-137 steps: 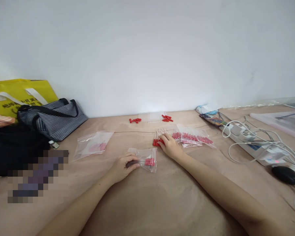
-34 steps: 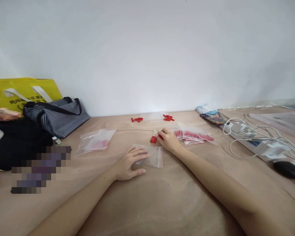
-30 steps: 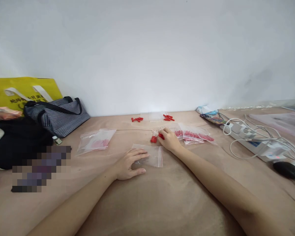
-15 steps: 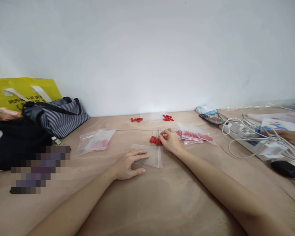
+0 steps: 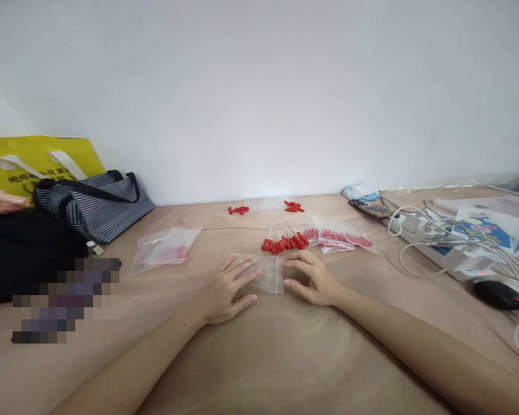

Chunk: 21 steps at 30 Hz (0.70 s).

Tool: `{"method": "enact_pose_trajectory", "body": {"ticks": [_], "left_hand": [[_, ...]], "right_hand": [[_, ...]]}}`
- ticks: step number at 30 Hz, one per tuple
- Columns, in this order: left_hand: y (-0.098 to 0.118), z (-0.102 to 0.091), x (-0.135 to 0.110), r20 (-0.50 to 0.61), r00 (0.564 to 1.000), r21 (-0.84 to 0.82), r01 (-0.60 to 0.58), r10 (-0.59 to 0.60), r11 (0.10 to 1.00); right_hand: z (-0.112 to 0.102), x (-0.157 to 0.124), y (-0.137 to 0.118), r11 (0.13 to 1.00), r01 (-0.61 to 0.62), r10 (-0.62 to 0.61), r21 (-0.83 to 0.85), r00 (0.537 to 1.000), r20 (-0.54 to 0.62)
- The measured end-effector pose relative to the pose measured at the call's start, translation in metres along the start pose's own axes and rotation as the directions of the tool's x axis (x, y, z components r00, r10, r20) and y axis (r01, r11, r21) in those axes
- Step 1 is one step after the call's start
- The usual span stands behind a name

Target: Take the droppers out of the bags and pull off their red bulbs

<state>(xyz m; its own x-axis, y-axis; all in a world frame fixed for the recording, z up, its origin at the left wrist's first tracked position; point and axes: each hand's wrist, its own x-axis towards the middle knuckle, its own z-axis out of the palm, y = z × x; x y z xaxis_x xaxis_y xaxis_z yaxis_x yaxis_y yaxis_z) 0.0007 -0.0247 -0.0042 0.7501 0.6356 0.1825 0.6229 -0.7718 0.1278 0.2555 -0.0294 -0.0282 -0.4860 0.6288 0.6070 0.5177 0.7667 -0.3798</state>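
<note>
A clear zip bag [image 5: 268, 275] lies flat on the cloth-covered table between my two hands. My left hand [image 5: 231, 288] rests on the bag's left part, its fingers spread. At the bag's zip end is my right hand [image 5: 313, 279], thumb and fingers apart, with nothing visible in it; whether the fingertips touch the bag is hard to tell. Just beyond lies a fan of thin sticks with red tips [image 5: 283, 242]. Right of the fan are filled zip bags [image 5: 339, 237] showing red pieces inside. Farther left, a stack of clear zip bags [image 5: 166, 248] lies on the table.
Two small groups of red pieces [image 5: 239, 210] and a clear bag of sticks [image 5: 271, 204] lie near the wall. At right are a power strip [image 5: 432, 251], white cables and a black mouse [image 5: 500, 294]. A striped bag [image 5: 104, 204] stands at left.
My right hand has left the red-tipped sticks and come down toward me to the clear bag's zip end. My left hand stays on the bag. Another person's hand at right is gone from view.
</note>
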Motion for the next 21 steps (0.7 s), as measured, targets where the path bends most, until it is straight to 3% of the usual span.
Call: {"method": "enact_pose_trajectory", "body": {"ticks": [3,6,8,10,13,14,16,18,21], "left_hand": [[0.01,0.001,-0.002,0.092,0.994,-0.022,0.062,-0.06,0.998],[0.012,0.001,-0.006,0.206,0.977,-0.069,0.075,-0.059,0.995],[0.009,0.002,-0.007,0.167,0.981,-0.077,0.113,-0.099,0.991],[0.003,0.004,-0.005,0.01,0.966,-0.089,0.258,-0.258,0.962],[-0.007,0.009,0.0,-0.194,0.811,-0.208,0.516,-0.552,0.831],[-0.009,0.01,0.002,-0.198,0.763,-0.264,0.563,-0.616,0.783],[-0.01,0.009,0.004,-0.14,0.723,-0.373,0.594,-0.677,0.712],[-0.007,0.006,0.005,-0.07,0.736,-0.449,0.579,-0.673,0.68],[-0.002,0.001,0.005,-0.031,0.806,-0.478,0.508,-0.591,0.717]], "right_hand": [[-0.003,-0.002,-0.007,0.993,0.107,-0.097,-0.044,0.978,0.186],[-0.003,0.0,-0.009,0.99,0.137,-0.117,-0.04,0.94,0.32],[-0.003,0.0,-0.009,0.991,0.136,-0.124,-0.009,0.927,0.353],[-0.003,0.0,-0.008,0.991,0.129,-0.128,0.02,0.927,0.354],[-0.004,0.0,-0.008,0.988,0.138,-0.155,0.072,0.924,0.35],[-0.004,0.0,-0.008,0.985,0.146,-0.169,0.093,0.921,0.351],[-0.004,0.001,-0.009,0.98,0.153,-0.189,0.129,0.918,0.349],[-0.005,0.001,-0.009,0.978,0.147,-0.189,0.145,0.92,0.343],[-0.005,0.001,-0.009,0.98,0.135,-0.176,0.145,0.926,0.334]]}}
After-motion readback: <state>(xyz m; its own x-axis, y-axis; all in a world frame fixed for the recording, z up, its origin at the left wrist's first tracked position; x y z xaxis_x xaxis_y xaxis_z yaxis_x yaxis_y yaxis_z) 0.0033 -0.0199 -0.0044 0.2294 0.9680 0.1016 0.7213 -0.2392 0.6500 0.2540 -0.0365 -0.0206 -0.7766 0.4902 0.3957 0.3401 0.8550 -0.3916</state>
